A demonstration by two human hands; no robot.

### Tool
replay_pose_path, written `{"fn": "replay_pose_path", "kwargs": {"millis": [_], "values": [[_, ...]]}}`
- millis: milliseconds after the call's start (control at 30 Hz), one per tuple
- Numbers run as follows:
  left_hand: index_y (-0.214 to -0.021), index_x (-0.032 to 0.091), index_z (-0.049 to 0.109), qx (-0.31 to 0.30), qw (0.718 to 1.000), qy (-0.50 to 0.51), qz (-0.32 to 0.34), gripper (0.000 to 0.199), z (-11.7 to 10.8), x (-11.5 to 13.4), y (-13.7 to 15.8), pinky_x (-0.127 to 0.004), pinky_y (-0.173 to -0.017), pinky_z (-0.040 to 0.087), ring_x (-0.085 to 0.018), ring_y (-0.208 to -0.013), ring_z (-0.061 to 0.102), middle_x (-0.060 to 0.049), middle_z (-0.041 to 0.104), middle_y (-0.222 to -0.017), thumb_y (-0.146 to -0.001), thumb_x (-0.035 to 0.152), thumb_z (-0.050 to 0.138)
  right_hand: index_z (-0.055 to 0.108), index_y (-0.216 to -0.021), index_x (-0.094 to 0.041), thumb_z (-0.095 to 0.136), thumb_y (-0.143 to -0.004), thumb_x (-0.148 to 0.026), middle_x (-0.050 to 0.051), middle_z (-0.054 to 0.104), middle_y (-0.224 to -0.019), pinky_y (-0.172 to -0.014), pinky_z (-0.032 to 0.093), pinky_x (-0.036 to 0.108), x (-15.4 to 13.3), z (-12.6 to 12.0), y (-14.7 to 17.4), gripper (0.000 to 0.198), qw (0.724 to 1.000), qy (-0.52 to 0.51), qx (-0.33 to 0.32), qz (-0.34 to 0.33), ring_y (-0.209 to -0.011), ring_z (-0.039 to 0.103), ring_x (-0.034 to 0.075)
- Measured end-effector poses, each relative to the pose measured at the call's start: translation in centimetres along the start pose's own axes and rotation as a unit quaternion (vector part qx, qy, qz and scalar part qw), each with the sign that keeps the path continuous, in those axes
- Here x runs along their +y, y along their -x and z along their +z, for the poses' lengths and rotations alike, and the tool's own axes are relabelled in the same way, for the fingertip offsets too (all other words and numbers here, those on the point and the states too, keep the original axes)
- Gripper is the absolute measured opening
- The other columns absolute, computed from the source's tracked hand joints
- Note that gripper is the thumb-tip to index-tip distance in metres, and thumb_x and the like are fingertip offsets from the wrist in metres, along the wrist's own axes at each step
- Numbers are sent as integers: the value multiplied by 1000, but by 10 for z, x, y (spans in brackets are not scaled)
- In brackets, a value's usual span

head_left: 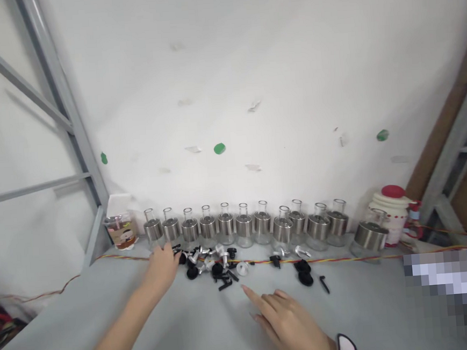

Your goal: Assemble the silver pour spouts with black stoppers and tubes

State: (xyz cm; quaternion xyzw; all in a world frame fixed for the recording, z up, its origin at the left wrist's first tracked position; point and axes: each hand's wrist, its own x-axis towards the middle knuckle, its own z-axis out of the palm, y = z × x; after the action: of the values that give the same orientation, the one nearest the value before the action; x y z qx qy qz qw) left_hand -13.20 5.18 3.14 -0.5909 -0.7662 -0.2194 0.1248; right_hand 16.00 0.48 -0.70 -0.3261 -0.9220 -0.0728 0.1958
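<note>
My left hand (162, 267) reaches to the left end of a pile of small parts, its thumb and a finger apart and nothing visible held. Its fingertips are close to a black round cap (182, 258). My right hand (287, 319) hovers low over the table with the index finger stretched out and the other fingers partly bent, holding nothing. Its fingertip points toward a clear plastic disc-shaped part (242, 269). The pile holds silvery spout pieces (206, 264), black caps (192, 272) and short black sticks (225, 285).
Glass bottles with metal sleeves (225, 225) line the wall; one bottle (370, 235) stands apart at right. A carton-like container (121, 229) and a red-lidded jar (394, 211) flank them. A twisted wire (345, 259) crosses the grey table (181, 335). More black caps (305, 278) lie at right.
</note>
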Motion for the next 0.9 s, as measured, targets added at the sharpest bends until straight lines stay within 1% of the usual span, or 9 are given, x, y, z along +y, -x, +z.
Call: {"fn": "replay_pose_path", "kwargs": {"millis": [100, 200, 300, 367, 467, 533, 633, 733, 900], "values": [[-87, 10, 56, -21, 999, -33, 25, 21, 8, -15, 13, -35, -67, 43, -25, -75, 56, -12, 56, -81, -78, 26, 46, 40, -121, -16, 50, -80, -13, 3, 64, -78, -67, 39, 30, -4, 0, 0, 42, 1000, -2, -15, -2, -68, 59, 18], [-97, 10, 54, -12, 997, -55, 50, 30, 7, -12, 30, -37, -72, 42, -28, -87, 55, -15, 55, -93, -81, 32, 43, 48, -112, -19, 53, -79, -12, 1, 64, -79, -69, 38, 29, -6, -1, 0, 35, 1000, -4, -11, -1, -68, 59, 17], [-105, 10, 52, 15, 994, -67, 80, 36, -1, 11, 41, -42, -82, 37, -32, -103, 46, -20, 48, -111, -83, 35, 39, 52, -104, -20, 55, -78, -13, 0, 63, -79, -69, 37, 28, -6, -2, 0, 28, 1000, -4, -5, -2, -67, 58, 15], [-104, 12, 53, 35, 989, -57, 134, 33, -7, 34, 46, -42, -85, 36, -31, -105, 44, -18, 48, -112, -81, 34, 42, 53, -100, -20, 56, -77, -13, -1, 63, -78, -68, 37, 27, -6, -2, -1, 25, 1000, 2, -5, -6, -66, 57, 15], [-106, 18, 53, -40, 977, 18, 208, 27, -6, 67, 51, -37, -85, 38, -25, -102, 47, -11, 50, -109, -82, 21, 40, 54, -92, -20, 56, -77, -15, -1, 61, -76, -66, 36, 26, -5, -1, -2, 16, 1000, 15, -11, -8, -64, 56, 14], [-102, 19, 55, -83, 977, 48, 188, 26, 1, 82, 52, -32, -83, 39, -22, -97, 49, -9, 51, -102, -79, 15, 43, 54, -87, -20, 56, -78, -15, -2, 60, -74, -65, 36, 26, -4, 0, -2, 10, 999, 24, -15, -17, -63, 55, 13], [-99, 16, 57, -84, 985, 49, 141, 27, 17, 90, 49, -37, -77, 41, -26, -95, 49, -12, 51, -97, -75, 9, 45, 54, -82, -20, 56, -78, -16, -2, 58, -74, -65, 35, 27, -1, -1, -2, 5, 998, 43, -11, -48, -63, 53, 13], [-89, 12, 60, -83, 989, 70, 98, 20, 32, 86, 43, -40, -73, 42, -29, -91, 50, -14, 51, -91, -73, 11, 49, 54, -85, -19, 55, -79, -17, 0, 56, -76, -63, 34, 27, 2, -3, -1, 6, 996, 55, -9, -64, -66, 52, 14], [-81, 17, 60, -77, 978, 176, 79, 13, 38, 75, 36, -39, -81, 38, -25, -92, 49, -7, 49, -88, -73, 15, 51, 51, -103, -19, 53, -80, -14, 3, 57, -84, -65, 36, 29, 8, -4, -2, 24, 996, 66, 1, -54, -70, 50, 16]]}}
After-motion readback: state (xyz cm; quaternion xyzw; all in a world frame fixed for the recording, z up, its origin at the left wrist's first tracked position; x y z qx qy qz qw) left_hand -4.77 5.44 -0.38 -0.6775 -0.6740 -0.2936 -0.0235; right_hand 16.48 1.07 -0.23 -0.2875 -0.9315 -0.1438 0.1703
